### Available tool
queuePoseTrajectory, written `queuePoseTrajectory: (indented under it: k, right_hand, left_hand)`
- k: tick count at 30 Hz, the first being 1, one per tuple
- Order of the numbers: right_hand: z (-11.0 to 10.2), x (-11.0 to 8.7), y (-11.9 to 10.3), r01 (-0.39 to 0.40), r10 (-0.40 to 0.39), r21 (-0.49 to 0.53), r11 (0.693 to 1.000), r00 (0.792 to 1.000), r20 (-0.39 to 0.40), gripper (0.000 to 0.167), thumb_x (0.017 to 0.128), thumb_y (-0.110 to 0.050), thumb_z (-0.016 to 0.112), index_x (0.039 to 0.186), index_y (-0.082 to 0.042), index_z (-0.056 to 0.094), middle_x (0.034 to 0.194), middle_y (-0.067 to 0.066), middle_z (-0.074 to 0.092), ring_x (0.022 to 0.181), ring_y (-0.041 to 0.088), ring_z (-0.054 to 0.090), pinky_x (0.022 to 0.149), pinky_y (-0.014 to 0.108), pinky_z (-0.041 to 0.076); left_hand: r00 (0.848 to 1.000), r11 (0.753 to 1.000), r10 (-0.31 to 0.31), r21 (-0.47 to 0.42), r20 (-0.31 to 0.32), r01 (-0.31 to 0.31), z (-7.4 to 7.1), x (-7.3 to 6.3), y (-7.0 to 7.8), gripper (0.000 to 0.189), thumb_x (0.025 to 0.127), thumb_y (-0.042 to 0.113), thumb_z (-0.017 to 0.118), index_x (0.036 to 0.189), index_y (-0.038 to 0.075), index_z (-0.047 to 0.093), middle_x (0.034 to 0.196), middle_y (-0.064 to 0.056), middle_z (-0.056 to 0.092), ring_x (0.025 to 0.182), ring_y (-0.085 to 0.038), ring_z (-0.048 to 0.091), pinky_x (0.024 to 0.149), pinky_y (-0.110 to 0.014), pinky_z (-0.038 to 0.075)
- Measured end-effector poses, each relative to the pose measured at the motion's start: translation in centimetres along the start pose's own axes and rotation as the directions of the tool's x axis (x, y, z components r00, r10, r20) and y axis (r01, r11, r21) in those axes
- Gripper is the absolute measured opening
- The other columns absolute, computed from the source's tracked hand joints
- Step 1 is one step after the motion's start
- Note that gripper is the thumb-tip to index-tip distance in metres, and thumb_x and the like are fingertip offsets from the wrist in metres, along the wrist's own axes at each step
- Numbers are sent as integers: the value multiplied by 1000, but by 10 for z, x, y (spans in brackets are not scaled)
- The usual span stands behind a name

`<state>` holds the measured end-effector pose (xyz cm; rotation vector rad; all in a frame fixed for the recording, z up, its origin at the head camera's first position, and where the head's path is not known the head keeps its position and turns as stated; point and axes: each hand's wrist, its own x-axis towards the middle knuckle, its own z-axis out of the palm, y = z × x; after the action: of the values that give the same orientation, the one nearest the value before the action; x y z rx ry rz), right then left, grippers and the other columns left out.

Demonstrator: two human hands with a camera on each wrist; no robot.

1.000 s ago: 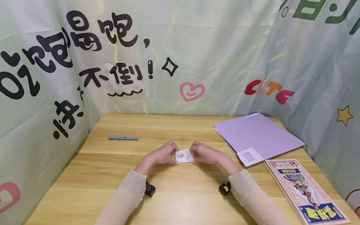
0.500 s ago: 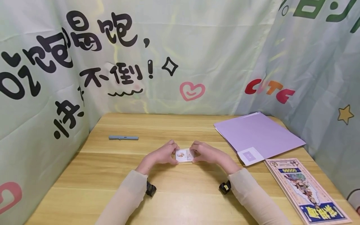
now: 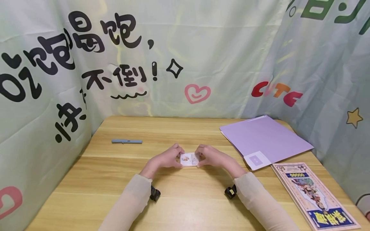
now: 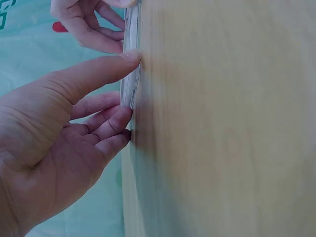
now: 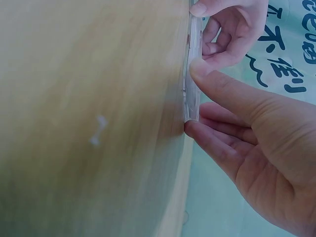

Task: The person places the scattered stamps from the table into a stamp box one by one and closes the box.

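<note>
A small flat clear plastic case with small printed pictures on its face lies at the middle of the table. My left hand pinches its left end between thumb and fingers. At the opposite end, my right hand grips it the same way. In the left wrist view the case shows edge-on, its layers slightly apart at one end, with the left thumb along its near edge. From the right wrist view, the case's edge sits between the right thumb and fingertips. Fingers cover both ends.
A blue-grey pen lies at the back left of the wooden table. To the right are a purple folder with a small white card at its corner and a pink booklet. Printed curtains surround the table.
</note>
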<state>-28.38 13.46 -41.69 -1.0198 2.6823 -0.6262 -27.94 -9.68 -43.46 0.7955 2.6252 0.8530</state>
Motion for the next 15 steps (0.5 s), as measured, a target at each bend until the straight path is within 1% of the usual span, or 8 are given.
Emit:
queuePoseTrajectory:
  k: [3,9,15]
  right_hand:
    - [0,0,1,5,-4,9,1000,1000,-3,44,78,-18,81,114,3,65,105,10,64,90,18,59,77,22,51]
    - [1,0,3,13,-13,10,1000,1000,-11,44,78,-18,82,113,2,64,105,9,64,90,16,59,77,22,51]
    - [3,1,5,22,-22,22,1000,1000,-14,44,77,-18,82,112,2,64,105,9,64,92,16,61,80,27,54]
  left_hand:
    - [1000,1000,-10,-12,7,11,0,0,0,49,81,11,79,121,-4,55,112,-11,46,102,-18,51,93,-34,47]
    - [1000,1000,-11,-12,6,12,-1,2,1,46,81,12,80,118,-2,56,110,-11,46,99,-17,49,89,-31,45]
    - [1000,1000,-20,-24,7,20,-1,2,0,45,80,12,80,116,-1,57,108,-10,46,97,-17,48,88,-29,44]
